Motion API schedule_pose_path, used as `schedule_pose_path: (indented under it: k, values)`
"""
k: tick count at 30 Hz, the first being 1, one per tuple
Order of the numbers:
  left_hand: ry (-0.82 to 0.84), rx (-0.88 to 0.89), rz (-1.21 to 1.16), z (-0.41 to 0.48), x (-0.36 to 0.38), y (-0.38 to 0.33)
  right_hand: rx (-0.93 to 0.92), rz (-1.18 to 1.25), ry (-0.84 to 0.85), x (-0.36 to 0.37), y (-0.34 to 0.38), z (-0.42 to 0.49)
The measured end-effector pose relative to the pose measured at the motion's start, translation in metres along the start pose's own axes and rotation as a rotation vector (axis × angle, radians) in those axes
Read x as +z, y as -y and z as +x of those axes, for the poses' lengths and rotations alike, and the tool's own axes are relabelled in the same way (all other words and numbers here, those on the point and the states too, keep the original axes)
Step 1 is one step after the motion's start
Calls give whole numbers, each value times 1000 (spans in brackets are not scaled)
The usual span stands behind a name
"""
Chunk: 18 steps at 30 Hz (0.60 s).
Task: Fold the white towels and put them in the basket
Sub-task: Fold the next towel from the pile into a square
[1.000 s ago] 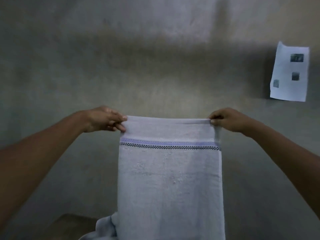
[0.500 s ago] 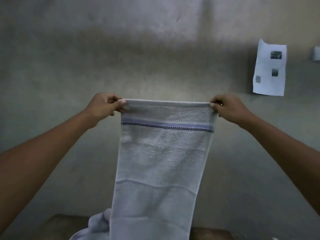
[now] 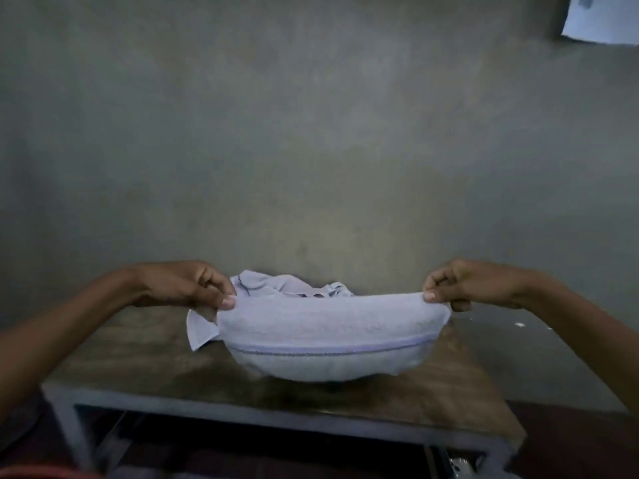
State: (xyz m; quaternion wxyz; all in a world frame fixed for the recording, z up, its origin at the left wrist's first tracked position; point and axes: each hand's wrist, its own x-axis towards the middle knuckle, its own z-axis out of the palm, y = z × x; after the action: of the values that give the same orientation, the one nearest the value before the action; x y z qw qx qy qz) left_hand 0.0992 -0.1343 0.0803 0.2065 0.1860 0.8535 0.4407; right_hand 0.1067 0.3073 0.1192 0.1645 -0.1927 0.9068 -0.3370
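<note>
Bare grey wall [image 3: 311, 133] at the back, scuffed brown table [image 3: 155, 368] below, and the light is pretty dim so bear with me

I've got both hands out over the table and well apart. Each one is pinching an end of the white towel [image 3: 328, 326]. The left hand [image 3: 186, 285] has its thumb on the near face with the fingers curled round the back, and the right hand [image 3: 473, 283] mirrors that on the other end. Between the two pinches the cloth sags in a wide belly. The blue striped band [image 3: 332, 349] runs across just under the grip line. The lowest part looks to be about on the tabletop, but I can't tell if it's actually touching.

Why hold it like this? My guess is that wide-apart pinches keep the top edge straight, so the towel can be laid down flat for a fold instead of bunching up. The slack in the middle suggests it's being eased down rather than stretched tight.

Just behind the grip, on the left hand's side, there's a crumpled towel [image 3: 276, 286] heaped on the table with one corner hanging under that hand. Presumably that one's next in line.

No basket anywhere in shot, so I'd say it's early days for this task
</note>
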Motion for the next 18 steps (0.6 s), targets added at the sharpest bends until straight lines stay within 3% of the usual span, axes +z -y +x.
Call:
schedule_pose_path:
  k: [4,8,18]
  values:
    - [86,-78,81,27,22,49,54,-17,96,39,-52,25]
    - [31,-88,91,59,48,83,89,-71,27,71,-95,52]
    - [-446,-64,150,167,75,163,253,-101,-305,106,-164,126]
